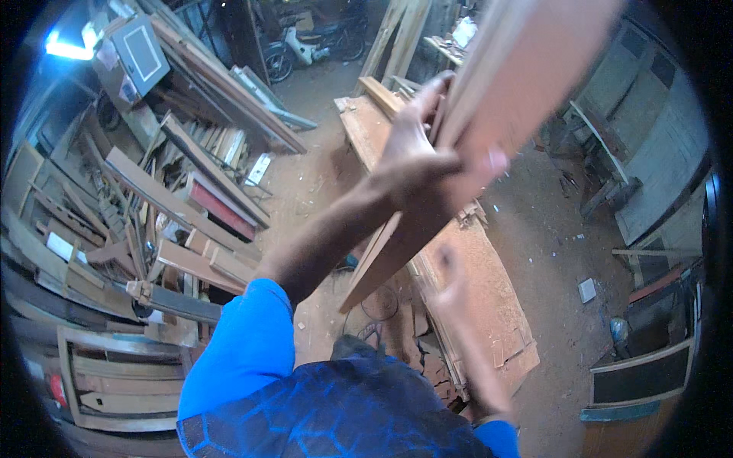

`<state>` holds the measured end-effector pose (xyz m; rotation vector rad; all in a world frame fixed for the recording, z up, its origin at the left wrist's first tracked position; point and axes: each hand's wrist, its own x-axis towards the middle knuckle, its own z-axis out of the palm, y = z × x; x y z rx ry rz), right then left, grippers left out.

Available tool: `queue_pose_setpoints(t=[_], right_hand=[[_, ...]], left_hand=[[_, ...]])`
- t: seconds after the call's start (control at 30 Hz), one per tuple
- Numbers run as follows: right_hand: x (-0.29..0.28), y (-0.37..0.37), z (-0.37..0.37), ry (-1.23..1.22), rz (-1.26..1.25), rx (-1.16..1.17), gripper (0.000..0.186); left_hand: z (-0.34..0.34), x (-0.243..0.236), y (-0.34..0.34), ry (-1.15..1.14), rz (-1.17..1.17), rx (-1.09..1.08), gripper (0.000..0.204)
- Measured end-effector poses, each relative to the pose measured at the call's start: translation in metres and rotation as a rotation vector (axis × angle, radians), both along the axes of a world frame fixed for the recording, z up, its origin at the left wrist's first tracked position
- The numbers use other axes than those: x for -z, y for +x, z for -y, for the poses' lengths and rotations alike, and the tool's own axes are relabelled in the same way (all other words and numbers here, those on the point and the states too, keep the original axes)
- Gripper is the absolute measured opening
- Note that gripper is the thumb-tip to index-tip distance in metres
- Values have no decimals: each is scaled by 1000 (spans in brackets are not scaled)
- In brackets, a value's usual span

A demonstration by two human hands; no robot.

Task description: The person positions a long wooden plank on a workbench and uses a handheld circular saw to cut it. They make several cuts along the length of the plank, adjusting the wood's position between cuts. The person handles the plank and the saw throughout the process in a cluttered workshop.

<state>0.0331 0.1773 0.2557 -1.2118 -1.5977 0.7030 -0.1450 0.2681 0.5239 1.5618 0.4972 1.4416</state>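
My sleeve [244, 343] is bright blue; at six o'clock my shirt [336, 412] shows dark blue hexagons; the plank [489, 99] is reddish-tan.

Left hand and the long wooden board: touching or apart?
Touching. The head view shows the left hand wrapped around the long wooden board, fingers over its edge, holding it raised above the workbench.

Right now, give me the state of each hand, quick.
Left hand: closed around the long wooden board, holding it up.
Right hand: blurred, beside the board's lower end; open or closed cannot be told.
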Motion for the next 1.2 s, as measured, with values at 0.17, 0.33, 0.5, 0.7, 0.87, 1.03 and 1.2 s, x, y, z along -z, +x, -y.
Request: queue_pose_setpoints(t=[0.17,0.33,0.5,0.7,0.87,1.03,1.2], right_hand=[[191,-19,124,-177,199,133,121],[244,8,180,-379,-167,449,109],[241,64,273,-376,64,564,83],[273,116,369,-575,248,603,83],[260,156,406,-747,393,593,79],[224,194,400,-925,545,626,76],[185,217,369,-1054,632,652,72]], left_hand=[[22,-45,53,-41,100,204,63],[62,-29,97,-171,278,259,42],[82,34,96,-209,119,60,73],[75,138,91,-380,107,61,76],[27,275,76,-760,191,182,69],[-20,416,98,-1004,232,155,58],[-51,485,120,-1330,177,199,75]])
